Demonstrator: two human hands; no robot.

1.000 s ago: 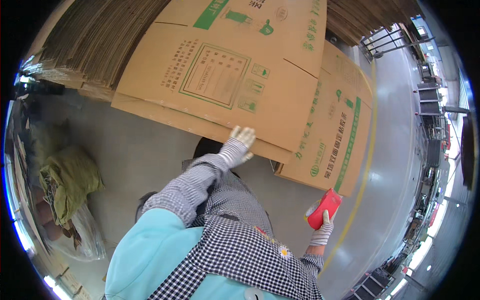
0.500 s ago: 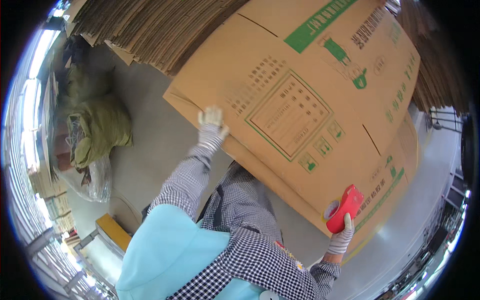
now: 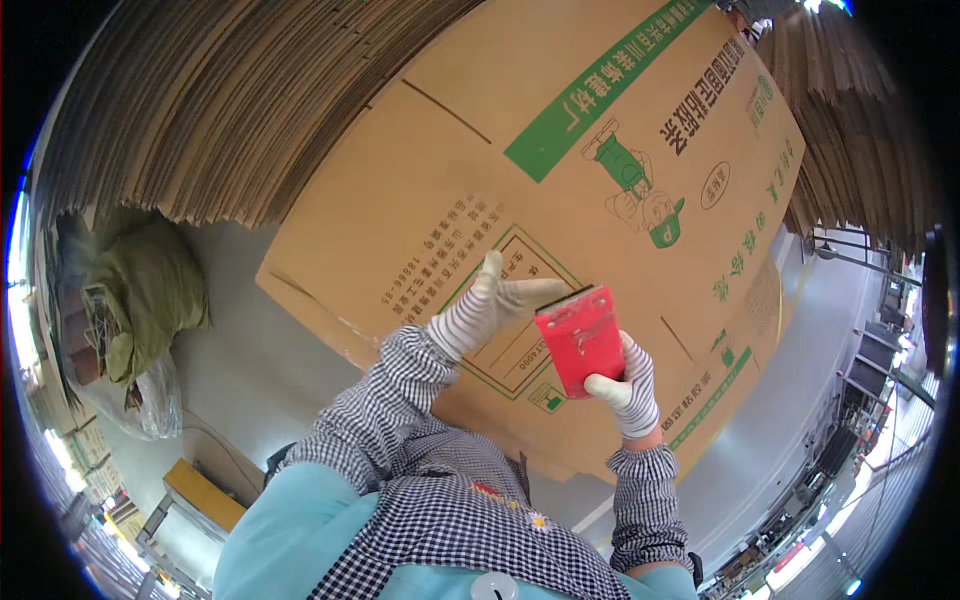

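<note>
My right hand [image 3: 632, 392], in a striped glove with pale fingertips, grips a red tape dispenser [image 3: 583, 342] by its near end. The dispenser is held above a large flat cardboard box [image 3: 430, 170] printed in green and black. Beside the dispenser's far end is my left hand [image 3: 492, 304], gloved alike, thumb raised and fingers stretched toward it. Whether those fingertips touch the dispenser, I cannot tell. The tape roll is hidden from this side.
Tall stacks of flattened cardboard [image 3: 230, 100] stand at the far left, with more cardboard [image 3: 840, 120] at the far right. On the floor to the left lie a green woven sack [image 3: 150, 290] and a clear plastic bag [image 3: 155, 400]. A yellow-edged stand [image 3: 203, 493] is nearer.
My left hand has left the box's edge and moved right to the dispenser. My right hand has brought the dispenser leftward and turned it. The view has shifted over the box.
</note>
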